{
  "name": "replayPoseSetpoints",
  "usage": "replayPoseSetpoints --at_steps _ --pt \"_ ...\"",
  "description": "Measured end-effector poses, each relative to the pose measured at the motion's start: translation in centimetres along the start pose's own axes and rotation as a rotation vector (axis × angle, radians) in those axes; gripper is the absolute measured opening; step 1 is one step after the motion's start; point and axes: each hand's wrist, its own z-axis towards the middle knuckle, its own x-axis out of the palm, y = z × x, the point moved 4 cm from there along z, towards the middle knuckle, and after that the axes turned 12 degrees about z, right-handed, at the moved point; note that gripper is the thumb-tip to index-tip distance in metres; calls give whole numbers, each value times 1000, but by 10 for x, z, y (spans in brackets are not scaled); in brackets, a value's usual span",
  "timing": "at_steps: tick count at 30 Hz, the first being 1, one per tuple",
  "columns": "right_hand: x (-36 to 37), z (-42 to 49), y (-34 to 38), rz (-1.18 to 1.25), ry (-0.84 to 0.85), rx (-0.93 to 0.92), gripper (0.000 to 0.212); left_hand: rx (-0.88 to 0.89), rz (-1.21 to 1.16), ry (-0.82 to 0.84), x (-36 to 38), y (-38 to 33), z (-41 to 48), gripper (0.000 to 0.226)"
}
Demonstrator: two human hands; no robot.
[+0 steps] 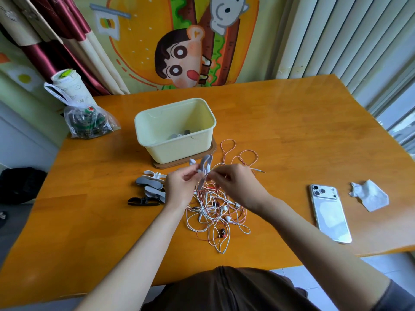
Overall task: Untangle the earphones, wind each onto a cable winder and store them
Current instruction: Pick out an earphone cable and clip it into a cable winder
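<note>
The orange, glossy wooden table (292, 131) has bare wood across its far right and near left. Its front edge runs close below the tangle.

A pale yellow, round-cornered plastic tub (157, 131) stands mid-table on a thin brown board (213, 147), with small grey and white pieces in its bottom. Just in front lies the tangle of white, pink and red earphone cables (213, 212), its loose loops reaching toward the tub.

At the far left corner sits a clear, crinkled plastic bag (87, 122); its print is too blurred to read. A white, smooth-backed phone (330, 216) lies near the right front edge, beside a crumpled white tissue (370, 196).

Left of the tangle is a small pile of grey and white cable winders (150, 187), with a black one (143, 201) nearest.

Above the tangle, the left hand (179, 187) pinches a white winder (205, 167) with a cable on it. The right hand (235, 185) pinches the cable just beside it.
</note>
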Motion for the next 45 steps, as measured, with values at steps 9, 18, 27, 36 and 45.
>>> replayPoseSetpoints --at_steps 9,18,27,36,45 --pt "-40 12 -10 17 -172 63 20 75 -68 229 6 -10 -8 34" --pt "-43 15 -12 21 -250 -25 18 46 -103 399 5 -7 -14 34" --pt "-27 14 -17 245 -235 80 21 29 -436 391 -4 -27 -12 35" --pt "16 -2 -19 329 -112 123 27 -216 -809 236 -10 -23 -2 23" --pt "19 -6 -5 239 -76 97 23 -265 -476 -148 -14 1 -1 23"
